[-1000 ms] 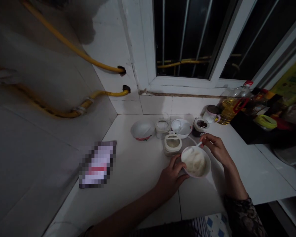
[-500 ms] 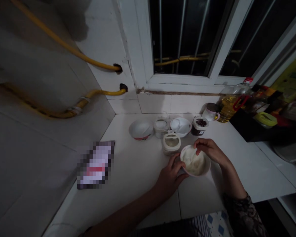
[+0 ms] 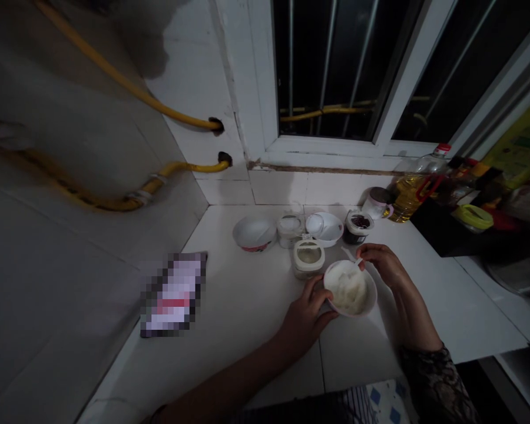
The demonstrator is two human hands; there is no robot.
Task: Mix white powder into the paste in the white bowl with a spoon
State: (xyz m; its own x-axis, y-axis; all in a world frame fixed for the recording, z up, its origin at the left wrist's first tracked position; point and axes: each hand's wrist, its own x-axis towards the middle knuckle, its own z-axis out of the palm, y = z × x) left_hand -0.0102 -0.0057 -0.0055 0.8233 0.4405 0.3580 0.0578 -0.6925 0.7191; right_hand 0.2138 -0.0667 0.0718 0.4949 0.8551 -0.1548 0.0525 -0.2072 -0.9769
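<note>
The left hand [image 3: 304, 321] cups the outside of a white bowl [image 3: 373, 300], its fingers [image 3: 315, 294] curled around the near side and gripping the wall, while the right hand [image 3: 382, 265] sits above the far rim. The bowl stands on the white tiled bench [image 3: 229, 335], close to the person, and is filled with soft white food [image 3: 347, 288]. The main change is at the right hand: half a second ago its fingers lay spread over the rim with no spoon in sight, and now they are drawn in and pinched around the pale handle of a spoon [image 3: 348, 255], whose head is hidden in the bowl. Just behind the bowl stands a lidless plastic tub [image 3: 308, 259], close to but not touching it. Farther back, along the wall, are an empty-looking bowl [image 3: 254, 232], a small tub [image 3: 290, 229], a shallow dish [image 3: 324, 229], a jar with dark contents [image 3: 358, 227] and a mug [image 3: 377, 204]. An oil bottle [image 3: 408, 197] stands in the corner by the window [image 3: 331, 70], and a pixelated packet [image 3: 173, 294] lies on the bench to the left.
</note>
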